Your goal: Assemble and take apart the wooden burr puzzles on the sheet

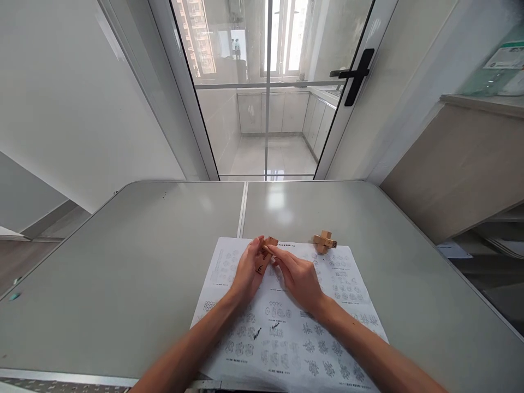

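My left hand point(249, 271) and my right hand point(298, 277) meet over a printed sheet of puzzle diagrams point(286, 322). Both hold a small wooden puzzle piece point(268, 248) between their fingertips, just above the sheet's far edge. The left fingers curl round its lower part, where a black mark shows. The right fingers pinch it from the right side. An assembled wooden burr puzzle point(325, 241) sits on the sheet's far right corner, a short way right of my right hand and untouched.
The sheet lies on a grey folding table point(123, 262) with a centre seam. A glass sliding door point(266, 87) stands beyond the table's far edge. A wooden cabinet point(458, 164) stands to the right. A small teal object point(14, 296) lies at the table's left edge.
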Action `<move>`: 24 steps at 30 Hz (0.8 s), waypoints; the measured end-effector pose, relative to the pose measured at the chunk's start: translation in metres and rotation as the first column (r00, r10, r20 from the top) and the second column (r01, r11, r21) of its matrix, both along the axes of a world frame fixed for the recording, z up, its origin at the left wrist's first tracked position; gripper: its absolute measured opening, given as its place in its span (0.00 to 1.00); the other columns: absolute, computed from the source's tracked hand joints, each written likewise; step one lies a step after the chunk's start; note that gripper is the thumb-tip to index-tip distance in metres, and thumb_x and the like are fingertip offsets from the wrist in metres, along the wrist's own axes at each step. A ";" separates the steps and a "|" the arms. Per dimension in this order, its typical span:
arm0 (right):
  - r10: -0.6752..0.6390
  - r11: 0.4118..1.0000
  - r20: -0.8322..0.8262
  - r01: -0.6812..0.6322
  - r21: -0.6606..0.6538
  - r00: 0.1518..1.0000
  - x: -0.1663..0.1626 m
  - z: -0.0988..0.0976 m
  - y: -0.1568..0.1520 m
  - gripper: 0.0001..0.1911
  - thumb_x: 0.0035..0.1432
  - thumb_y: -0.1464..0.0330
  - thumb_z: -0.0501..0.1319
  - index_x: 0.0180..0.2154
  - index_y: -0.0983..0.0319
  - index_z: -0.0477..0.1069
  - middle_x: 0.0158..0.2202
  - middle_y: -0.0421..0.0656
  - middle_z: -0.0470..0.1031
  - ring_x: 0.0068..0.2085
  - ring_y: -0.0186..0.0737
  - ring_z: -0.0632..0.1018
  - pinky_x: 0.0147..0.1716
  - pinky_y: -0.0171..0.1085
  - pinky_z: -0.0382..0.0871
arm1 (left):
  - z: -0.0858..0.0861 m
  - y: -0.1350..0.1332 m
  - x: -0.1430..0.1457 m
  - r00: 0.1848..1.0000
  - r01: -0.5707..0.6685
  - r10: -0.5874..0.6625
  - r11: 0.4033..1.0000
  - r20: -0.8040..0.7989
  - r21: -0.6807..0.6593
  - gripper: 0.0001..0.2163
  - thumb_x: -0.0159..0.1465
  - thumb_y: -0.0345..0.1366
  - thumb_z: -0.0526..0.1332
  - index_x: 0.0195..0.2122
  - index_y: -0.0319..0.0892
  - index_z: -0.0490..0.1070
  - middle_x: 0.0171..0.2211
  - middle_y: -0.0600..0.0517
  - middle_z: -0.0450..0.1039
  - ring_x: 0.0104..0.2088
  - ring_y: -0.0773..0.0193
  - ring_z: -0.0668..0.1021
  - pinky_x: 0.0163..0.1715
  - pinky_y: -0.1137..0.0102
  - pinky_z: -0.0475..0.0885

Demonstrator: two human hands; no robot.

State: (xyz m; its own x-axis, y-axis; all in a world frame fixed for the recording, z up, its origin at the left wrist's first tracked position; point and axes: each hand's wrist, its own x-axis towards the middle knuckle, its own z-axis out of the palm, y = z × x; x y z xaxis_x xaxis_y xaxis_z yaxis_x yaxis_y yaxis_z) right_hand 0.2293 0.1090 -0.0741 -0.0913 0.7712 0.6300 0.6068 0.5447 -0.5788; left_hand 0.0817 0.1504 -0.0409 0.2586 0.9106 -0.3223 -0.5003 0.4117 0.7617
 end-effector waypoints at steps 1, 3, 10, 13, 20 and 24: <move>0.007 1.000 -0.001 -0.007 0.007 1.000 -0.002 0.000 -0.001 0.24 0.75 0.75 0.54 0.67 0.54 0.67 0.58 0.45 0.82 0.52 0.43 0.85 0.49 0.41 0.83 | 0.000 0.000 0.000 1.000 -0.020 0.020 1.000 -0.006 -0.003 0.23 0.65 0.52 0.69 0.53 0.42 0.75 0.53 0.44 0.80 0.57 0.53 0.79 0.56 0.64 0.73; 0.018 1.000 -0.003 -0.018 0.013 1.000 -0.007 0.001 -0.002 0.24 0.76 0.74 0.54 0.68 0.54 0.66 0.57 0.46 0.82 0.51 0.43 0.86 0.47 0.40 0.84 | 0.000 -0.001 0.001 0.997 -0.070 0.070 0.998 -0.018 -0.011 0.21 0.65 0.52 0.68 0.50 0.41 0.76 0.53 0.44 0.79 0.57 0.53 0.79 0.57 0.64 0.73; 0.050 0.999 0.005 -0.051 0.019 0.999 -0.018 0.006 -0.010 0.25 0.76 0.74 0.54 0.70 0.55 0.64 0.55 0.45 0.84 0.47 0.41 0.87 0.41 0.36 0.83 | 0.005 -0.006 -0.001 0.974 -0.126 0.126 0.992 -0.188 0.009 0.25 0.64 0.59 0.62 0.45 0.41 0.77 0.37 0.48 0.80 0.43 0.55 0.81 0.40 0.67 0.74; 0.028 0.999 -0.002 -0.028 0.044 1.000 -0.017 0.006 -0.009 0.27 0.76 0.74 0.55 0.71 0.52 0.62 0.55 0.44 0.83 0.47 0.40 0.87 0.41 0.35 0.83 | 0.005 -0.005 -0.002 0.979 -0.097 0.100 0.995 -0.179 0.023 0.24 0.64 0.59 0.63 0.44 0.41 0.77 0.37 0.49 0.79 0.41 0.57 0.80 0.38 0.69 0.73; -0.025 0.999 -0.036 0.027 0.046 0.999 -0.009 0.002 -0.004 0.26 0.75 0.75 0.54 0.69 0.52 0.65 0.57 0.43 0.82 0.51 0.43 0.86 0.45 0.39 0.84 | -0.005 -0.005 0.002 0.996 -0.005 0.016 0.991 -0.084 0.135 0.23 0.68 0.56 0.63 0.51 0.41 0.77 0.46 0.47 0.81 0.48 0.56 0.81 0.48 0.67 0.73; -0.032 0.999 -0.061 0.034 0.022 0.998 -0.006 0.002 -0.004 0.24 0.76 0.74 0.54 0.68 0.54 0.67 0.58 0.44 0.82 0.52 0.44 0.86 0.47 0.40 0.83 | -0.007 -0.005 -0.001 0.991 0.084 -0.061 0.977 -0.118 0.196 0.28 0.70 0.61 0.57 0.55 0.41 0.76 0.53 0.44 0.80 0.56 0.51 0.79 0.57 0.61 0.72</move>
